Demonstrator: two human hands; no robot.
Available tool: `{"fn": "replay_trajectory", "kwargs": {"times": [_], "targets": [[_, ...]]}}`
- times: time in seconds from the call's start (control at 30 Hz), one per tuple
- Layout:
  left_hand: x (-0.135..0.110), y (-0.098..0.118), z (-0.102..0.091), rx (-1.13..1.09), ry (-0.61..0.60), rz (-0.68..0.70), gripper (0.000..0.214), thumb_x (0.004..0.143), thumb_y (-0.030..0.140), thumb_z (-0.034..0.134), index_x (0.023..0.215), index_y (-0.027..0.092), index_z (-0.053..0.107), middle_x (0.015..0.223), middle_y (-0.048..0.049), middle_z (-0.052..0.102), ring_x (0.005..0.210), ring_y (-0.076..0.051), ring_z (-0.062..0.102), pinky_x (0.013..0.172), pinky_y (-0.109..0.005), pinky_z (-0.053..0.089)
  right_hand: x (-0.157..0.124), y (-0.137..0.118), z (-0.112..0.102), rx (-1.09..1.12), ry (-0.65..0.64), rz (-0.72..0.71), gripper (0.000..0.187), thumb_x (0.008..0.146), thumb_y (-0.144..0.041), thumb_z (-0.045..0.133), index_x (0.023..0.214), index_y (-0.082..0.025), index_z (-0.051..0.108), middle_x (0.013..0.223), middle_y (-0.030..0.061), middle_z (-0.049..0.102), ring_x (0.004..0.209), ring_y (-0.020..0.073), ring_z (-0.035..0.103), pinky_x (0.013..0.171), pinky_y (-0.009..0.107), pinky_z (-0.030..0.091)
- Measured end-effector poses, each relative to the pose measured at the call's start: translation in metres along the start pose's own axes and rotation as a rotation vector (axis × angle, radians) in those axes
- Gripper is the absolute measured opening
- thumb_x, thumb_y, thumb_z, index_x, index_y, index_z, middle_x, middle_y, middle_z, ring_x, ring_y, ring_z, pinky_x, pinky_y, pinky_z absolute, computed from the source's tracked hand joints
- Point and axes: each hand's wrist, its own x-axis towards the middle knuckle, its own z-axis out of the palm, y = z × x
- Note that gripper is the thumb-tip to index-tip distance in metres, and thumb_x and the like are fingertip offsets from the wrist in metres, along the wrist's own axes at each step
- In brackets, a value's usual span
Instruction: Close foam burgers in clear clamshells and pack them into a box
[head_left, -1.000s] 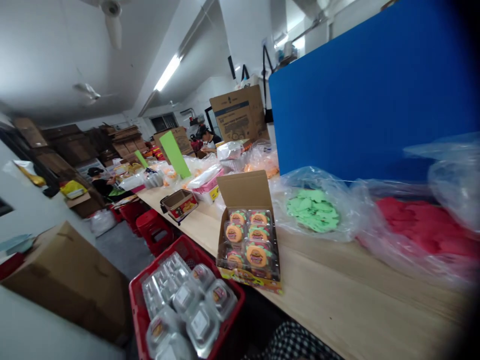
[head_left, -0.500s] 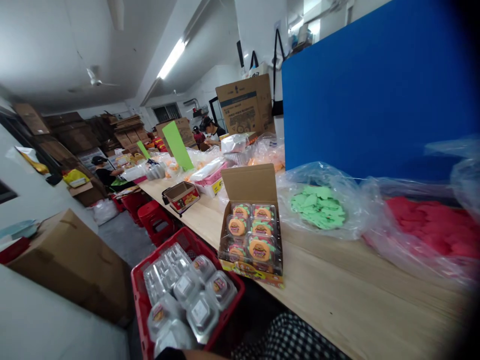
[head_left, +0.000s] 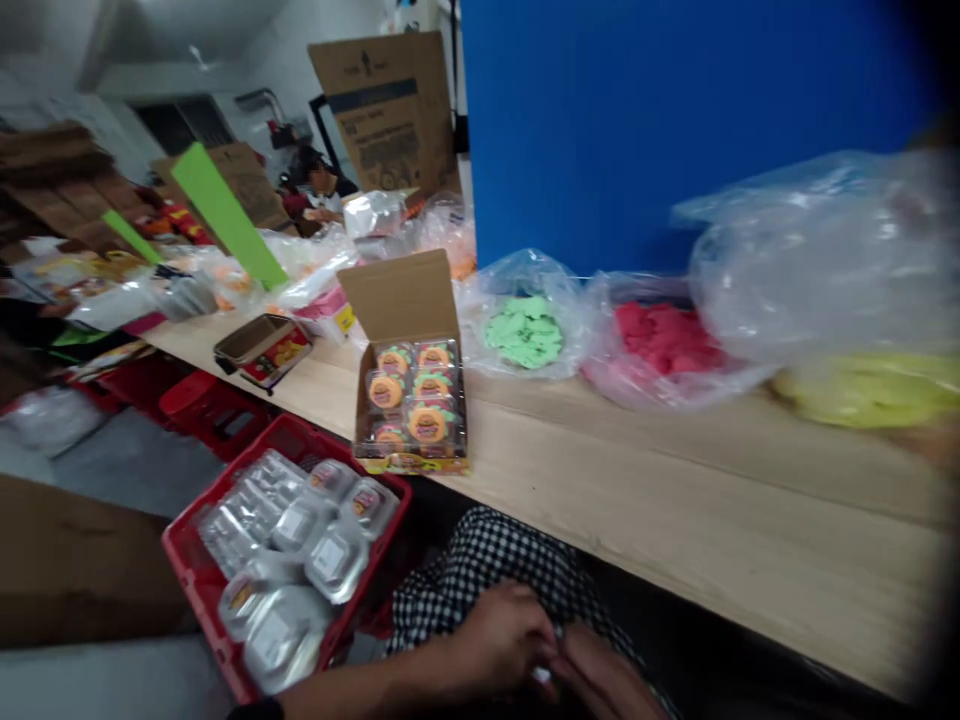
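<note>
My left hand [head_left: 501, 640] and my right hand [head_left: 604, 678] meet in my lap, low in the head view, over black-and-white checked cloth [head_left: 480, 565]. Both have their fingers curled together around something small and pale that I cannot make out. An open cardboard box [head_left: 409, 375] of round orange-and-green packs stands at the edge of the wooden table [head_left: 675, 500], above and left of my hands. A red crate [head_left: 285, 555] full of clear plastic packs sits to the left of my knees.
Plastic bags of green [head_left: 525, 330], red [head_left: 664, 340] and yellow [head_left: 870, 385] pieces lie along a blue partition [head_left: 675, 110]. A small open tin box [head_left: 262, 348] sits further along the table. Red stools [head_left: 202, 405] and cardboard boxes stand at the left; other people work far off.
The view has swung down and to the right. My two hands, out of sight before, now show together in my lap. The yellow bag has come into view.
</note>
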Motion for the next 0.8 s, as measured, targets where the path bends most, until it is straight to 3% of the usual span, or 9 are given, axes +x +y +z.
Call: {"fn": "replay_trajectory", "kwargs": {"times": [0.13,0.27,0.4,0.47,0.5,0.6,0.67,0.73,0.8], "targets": [[0.004,0.012,-0.031,-0.150,-0.080,-0.034,0.008,0.073,0.023,0.057,0.070,0.016,0.061,0.070,-0.0016,0.055,0.072,-0.013,0.050,0.068,-0.023,0.038,0.014,-0.006,-0.014,-0.046,-0.012,-0.073,0.036,0.090,-0.039,0.027,0.074,-0.019,0.052,0.072,0.0020,0.055,0.068,0.0132,0.049,0.063,0.024,0.040],[0.015,0.031,-0.064,-0.109,-0.229,0.088,0.015,0.073,0.029,0.055,0.084,0.018,0.057,0.093,-0.0034,0.053,0.090,-0.015,0.046,0.080,-0.025,0.037,0.020,-0.020,-0.033,-0.118,-0.004,-0.087,0.035,0.090,-0.039,0.028,0.075,-0.017,0.052,0.075,0.0022,0.054,0.071,0.0129,0.047,0.066,0.024,0.037],[0.027,0.034,-0.072,-0.004,-0.383,0.053,0.027,0.065,0.029,0.061,0.088,0.020,0.052,0.084,0.0005,0.057,0.075,-0.014,0.050,0.068,-0.023,0.040,0.015,-0.027,-0.053,-0.162,0.017,-0.054,0.029,0.088,-0.038,0.034,0.079,-0.018,0.053,0.078,0.0022,0.055,0.072,0.0132,0.048,0.065,0.023,0.038],[0.035,0.033,-0.071,-0.063,-0.365,0.018,0.034,0.062,0.028,0.063,0.092,0.021,0.051,0.083,0.0006,0.059,0.073,-0.014,0.053,0.069,-0.024,0.042,0.004,-0.018,-0.074,-0.121,0.169,0.015,0.023,0.086,-0.037,0.041,0.083,-0.019,0.054,0.080,0.0021,0.056,0.074,0.0134,0.050,0.065,0.023,0.039],[0.039,0.033,-0.071,-0.141,-0.348,-0.009,0.040,0.059,0.029,0.066,0.096,0.021,0.051,0.086,-0.0005,0.061,0.076,-0.016,0.055,0.072,-0.026,0.042,-0.004,-0.010,-0.088,-0.097,0.306,0.061,0.020,0.085,-0.036,0.043,0.085,-0.019,0.054,0.082,0.0022,0.056,0.076,0.0137,0.051,0.067,0.023,0.039],[0.051,0.042,-0.075,-0.473,-0.258,-0.163,0.058,0.054,0.030,0.072,0.106,0.019,0.050,0.094,-0.0046,0.063,0.086,-0.021,0.057,0.078,-0.030,0.044,-0.042,0.028,-0.152,-0.123,0.842,0.244,0.019,0.085,-0.032,0.040,0.091,-0.018,0.052,0.085,0.0045,0.055,0.082,0.0156,0.051,0.075,0.027,0.040],[0.058,0.055,-0.079,-0.687,-0.174,-0.278,0.057,0.055,0.030,0.072,0.107,0.018,0.052,0.095,-0.0061,0.064,0.085,-0.021,0.059,0.076,-0.030,0.046,-0.075,0.057,-0.201,-0.284,1.120,0.396,0.020,0.084,-0.030,0.040,0.090,-0.017,0.053,0.087,0.0062,0.055,0.085,0.0172,0.050,0.079,0.030,0.039],[0.064,0.068,-0.081,-0.876,-0.104,-0.359,0.054,0.056,0.027,0.073,0.106,0.018,0.054,0.097,-0.0067,0.064,0.083,-0.021,0.061,0.074,-0.029,0.048,-0.109,0.081,-0.247,-0.457,1.255,0.642,0.019,0.079,-0.029,0.044,0.085,-0.016,0.057,0.083,0.0074,0.055,0.083,0.0190,0.049,0.078,0.031,0.038],[0.070,0.079,-0.080,-1.015,-0.076,-0.409,0.051,0.054,0.023,0.075,0.102,0.017,0.057,0.094,-0.0067,0.065,0.079,-0.020,0.062,0.071,-0.029,0.049,-0.137,0.098,-0.282,-0.504,1.291,0.739,0.018,0.076,-0.026,0.047,0.082,-0.014,0.059,0.077,0.0092,0.055,0.084,0.0224,0.049,0.078,0.035,0.037]]}}
